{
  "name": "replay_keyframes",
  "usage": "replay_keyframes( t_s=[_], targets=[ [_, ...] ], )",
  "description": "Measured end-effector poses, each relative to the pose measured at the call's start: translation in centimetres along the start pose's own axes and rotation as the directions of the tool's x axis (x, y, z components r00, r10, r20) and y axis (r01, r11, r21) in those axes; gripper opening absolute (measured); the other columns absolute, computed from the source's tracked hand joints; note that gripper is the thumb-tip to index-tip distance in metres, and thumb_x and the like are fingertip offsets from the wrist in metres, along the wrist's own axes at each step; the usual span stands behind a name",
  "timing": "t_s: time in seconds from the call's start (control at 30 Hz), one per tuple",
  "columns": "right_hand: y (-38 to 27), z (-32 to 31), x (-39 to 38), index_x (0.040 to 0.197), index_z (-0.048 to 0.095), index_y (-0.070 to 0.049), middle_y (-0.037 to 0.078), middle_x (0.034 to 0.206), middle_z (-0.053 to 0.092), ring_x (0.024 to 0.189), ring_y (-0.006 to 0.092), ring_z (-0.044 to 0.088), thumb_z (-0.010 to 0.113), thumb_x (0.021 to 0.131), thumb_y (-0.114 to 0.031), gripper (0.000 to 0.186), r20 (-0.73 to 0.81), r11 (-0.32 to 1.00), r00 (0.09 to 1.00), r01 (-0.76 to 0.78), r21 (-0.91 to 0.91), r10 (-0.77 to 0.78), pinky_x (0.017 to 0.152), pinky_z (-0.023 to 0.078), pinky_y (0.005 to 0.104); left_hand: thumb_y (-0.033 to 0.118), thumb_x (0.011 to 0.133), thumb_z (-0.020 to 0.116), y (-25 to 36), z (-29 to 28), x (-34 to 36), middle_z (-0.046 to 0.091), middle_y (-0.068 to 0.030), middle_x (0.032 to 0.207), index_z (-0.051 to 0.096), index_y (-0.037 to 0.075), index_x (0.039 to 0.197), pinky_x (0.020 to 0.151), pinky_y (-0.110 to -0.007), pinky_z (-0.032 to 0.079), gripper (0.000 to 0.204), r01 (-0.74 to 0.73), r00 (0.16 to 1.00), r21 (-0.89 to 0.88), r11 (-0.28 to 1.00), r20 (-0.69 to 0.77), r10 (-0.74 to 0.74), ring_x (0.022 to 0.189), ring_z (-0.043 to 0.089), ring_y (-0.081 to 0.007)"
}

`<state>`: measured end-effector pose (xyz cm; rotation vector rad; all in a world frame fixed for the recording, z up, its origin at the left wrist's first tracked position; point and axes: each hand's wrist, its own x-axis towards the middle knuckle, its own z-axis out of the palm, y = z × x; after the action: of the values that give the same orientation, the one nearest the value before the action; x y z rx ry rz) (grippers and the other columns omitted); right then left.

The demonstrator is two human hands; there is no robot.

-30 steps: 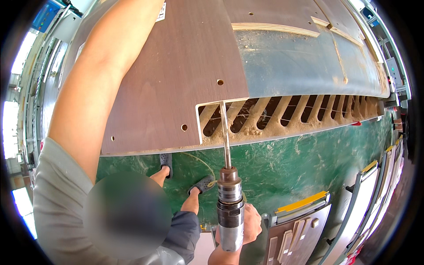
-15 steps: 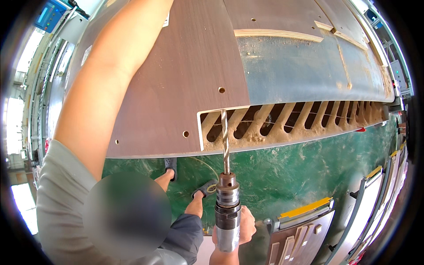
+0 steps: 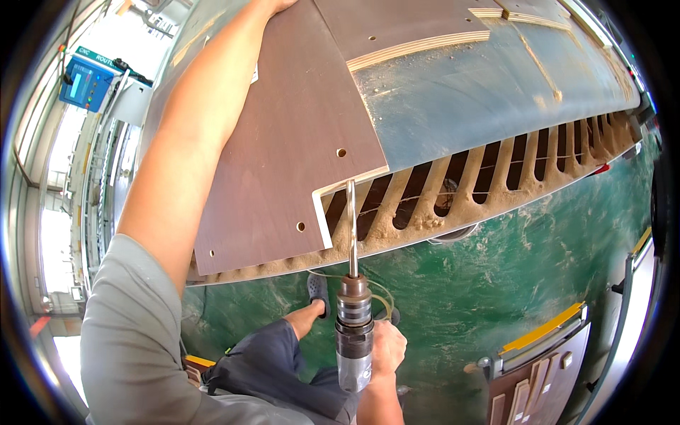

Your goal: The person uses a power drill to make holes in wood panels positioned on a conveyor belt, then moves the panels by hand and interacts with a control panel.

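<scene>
Head view, one person standing at a slatted bed (image 3: 453, 191).

Item 1. Right hand (image 3: 386, 348): closed around the body of a drill (image 3: 353, 333), low in the picture, over the green floor (image 3: 510, 283) and just off the bed's near edge. Drill held upright; chuck above the fist; long bit (image 3: 352, 227) rising to the near edge of the bed, its tip beside the notched corner of the panel (image 3: 283, 149).

Item 2. Left hand (image 3: 273, 6): arm stretched along the panel's left side to its far edge. Only the heel of the hand shows at the top rim, lying on the panel; whether the fingers are spread or curled I cannot tell.

Item 3. Panel: brown board with a pale ply edge, flat on the left end of the bed. Small round holes near its right and near edges. A rectangular notch is cut from its near right corner.

Item 4. Bed: dusty blue top with open slots along the near edge, sawdust heaped between the slats. A pale strip (image 3: 418, 48) lies across it by the panel's far right corner.

Item 5. Blue control box (image 3: 83, 83), far left. Dark boards in a rack (image 3: 538, 375), lower right on the floor.
</scene>
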<state>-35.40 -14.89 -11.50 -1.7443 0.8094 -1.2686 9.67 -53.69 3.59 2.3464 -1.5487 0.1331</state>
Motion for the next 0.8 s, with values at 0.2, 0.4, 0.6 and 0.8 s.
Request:
replay_keyframes(
  t_s=[0.2,0.4,0.6,0.8],
  targets=[
    [0.1,3.2,-0.6,0.079,0.061,-0.002,0.011,0.074,0.065,0.058,0.0272,0.061,0.073,0.069,-0.004,0.017,-0.159,0.999,0.986,-0.047,0.011,0.048,0.053,0.047,0.0350,0.081,0.074,0.056,0.8,0.3,0.0,0.054,-0.0324,0.133,0.060,-0.008,0.125,0.109,-0.044,0.039,0.103,-0.031,0.999,0.021,0.999,-0.035,0.032,0.129,0.050,-0.0402],
    [-1.2,2.4,-0.6,0.074,0.063,-0.002,0.009,0.070,0.065,0.061,0.0276,0.063,0.077,0.065,-0.006,0.017,-0.032,0.967,0.966,-0.256,0.004,0.256,0.057,0.050,0.0331,0.073,0.075,0.065,2.0,-0.3,-1.2,0.066,-0.0218,0.119,0.065,-0.004,0.121,0.094,-0.042,0.049,0.089,0.014,0.997,-0.197,0.980,0.072,0.000,0.110,0.063,-0.0317],
    [-1.2,3.3,-0.9,0.078,0.064,-0.002,0.010,0.070,0.065,0.061,0.0272,0.064,0.075,0.065,-0.004,0.017,-0.122,0.982,0.981,-0.136,0.129,0.151,0.057,0.050,0.0348,0.067,0.074,0.072,0.3,0.4,-1.0,0.068,-0.0184,0.113,0.066,-0.003,0.117,0.086,-0.038,0.052,0.082,0.024,0.999,-0.237,0.971,0.045,-0.014,0.102,0.066,-0.0260],
    [-0.3,4.5,-1.5,0.075,0.062,-0.002,0.011,0.069,0.064,0.058,0.0294,0.061,0.072,0.065,-0.003,0.014,-0.135,0.975,0.967,-0.205,0.084,0.215,0.056,0.049,0.0351,0.075,0.068,0.071,1.4,0.3,-0.5,0.068,-0.0185,0.106,0.062,-0.005,0.114,0.082,-0.037,0.055,0.093,0.042,0.993,-0.169,0.985,0.116,-0.022,0.096,0.068,-0.0238]
  ],
)
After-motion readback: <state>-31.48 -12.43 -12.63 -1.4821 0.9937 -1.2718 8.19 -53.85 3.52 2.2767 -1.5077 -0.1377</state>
